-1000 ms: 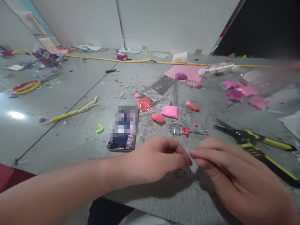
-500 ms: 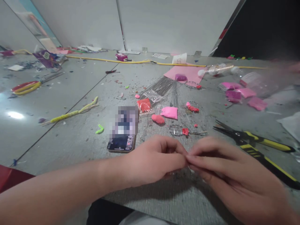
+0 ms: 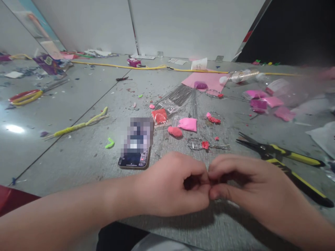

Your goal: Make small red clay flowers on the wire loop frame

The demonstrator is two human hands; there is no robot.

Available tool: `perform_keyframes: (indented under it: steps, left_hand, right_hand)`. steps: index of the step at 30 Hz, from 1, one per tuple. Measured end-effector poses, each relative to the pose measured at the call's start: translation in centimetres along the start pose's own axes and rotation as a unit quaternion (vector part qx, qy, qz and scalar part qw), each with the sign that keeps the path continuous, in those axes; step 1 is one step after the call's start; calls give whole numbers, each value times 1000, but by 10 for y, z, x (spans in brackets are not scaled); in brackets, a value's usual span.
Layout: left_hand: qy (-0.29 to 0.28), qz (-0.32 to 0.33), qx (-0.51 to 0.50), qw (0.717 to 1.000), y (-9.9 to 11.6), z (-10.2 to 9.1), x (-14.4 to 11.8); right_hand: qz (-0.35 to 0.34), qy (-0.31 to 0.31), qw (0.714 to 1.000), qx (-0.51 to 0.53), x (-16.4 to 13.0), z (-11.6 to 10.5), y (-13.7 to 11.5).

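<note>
My left hand and my right hand meet low in the middle of the view, fingertips pinched against each other. Whatever lies between them is hidden by the fingers. Just beyond sits a twisted wire piece with red clay on it. Behind that are a red clay lump, a pink clay packet and an opened packet of red clay. Left of my hands lies a phone. A second wire loop with pink and red clay rests farther back.
Black-and-yellow pliers lie to the right. Thin wires fan out by a pink sheet. Pink packets lie at the right. Scissors, a yellow-green clay-wrapped stick and a yellow cable are farther off.
My right thumb and fingers have spread a little and shifted their pinch, still meeting my left fingertips. The left hand has turned slightly, showing a gap inside its curl. The view has shifted slightly.
</note>
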State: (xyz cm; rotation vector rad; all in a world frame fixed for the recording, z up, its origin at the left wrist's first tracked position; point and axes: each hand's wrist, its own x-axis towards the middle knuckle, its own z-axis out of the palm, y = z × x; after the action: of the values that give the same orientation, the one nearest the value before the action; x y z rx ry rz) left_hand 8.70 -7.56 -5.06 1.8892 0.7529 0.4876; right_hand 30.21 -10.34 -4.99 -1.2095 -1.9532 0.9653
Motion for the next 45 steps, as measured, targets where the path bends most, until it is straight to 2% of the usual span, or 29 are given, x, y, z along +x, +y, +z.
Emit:
perform_keyframes:
  steps: [3, 6, 8, 10, 12, 14, 17, 21, 25, 28, 30, 31, 33, 36, 37, 40, 42, 45]
  left_hand:
    - [39, 9, 14, 999, 3, -3, 2]
    - [80, -10, 13, 997, 5, -10, 4]
    - [108, -20, 15, 994, 6, -17, 5]
    - [133, -32, -6, 991, 6, -25, 5]
    - [125, -55, -58, 989, 7, -29, 5]
    - [74, -87, -120, 986, 6, -29, 5]
    - [-7, -119, -177, 977, 6, -23, 5]
    - [-26, -141, -184, 972, 6, -14, 4]
    - [-29, -136, -166, 976, 7, -12, 6]
    - [-17, -108, -62, 992, 9, -22, 8]
    - [2, -79, 89, 993, 7, -40, 6]
    - [18, -74, 183, 980, 4, -53, 4]
    - [62, -98, 339, 934, -4, -81, -2]
    - [53, -184, 513, 837, -21, -118, -11]
    - [33, -204, 536, 819, -26, -125, -12]
    - [16, -228, 545, 807, -34, -126, -9]
    - [43, -201, 538, 818, -33, -118, -3]
    - [106, -154, 476, 859, -28, -110, 4]
  right_hand:
    - [88, 0, 988, 123, -1, 4, 7]
    - [107, 41, 970, 213, -2, 6, 11]
    - [102, 60, 966, 231, -3, 7, 12]
    - [87, 79, 973, 200, -5, 7, 11]
    - [51, 113, 986, 110, -6, 8, 10]
    - [-14, 146, 989, -4, -8, 9, 8]
    - [-127, 155, 973, -114, -7, 13, 4]
    - [-213, 151, 950, -170, -5, 15, -1]
    - [-245, 160, 938, -185, -7, 15, -3]
    - [-181, 180, 947, -197, -10, 15, -1]
    - [-104, 196, 958, -182, -12, 15, 2]
    - [-72, 203, 962, -165, -13, 14, 4]
    - [-39, 218, 966, -131, -13, 13, 6]
    - [-37, 225, 967, -111, -13, 13, 8]
    - [-35, 221, 968, -111, -12, 13, 9]
    - [-9, 214, 971, -106, -10, 13, 9]
    - [11, 212, 971, -108, -9, 12, 9]
    - [47, 200, 973, -107, -9, 10, 10]
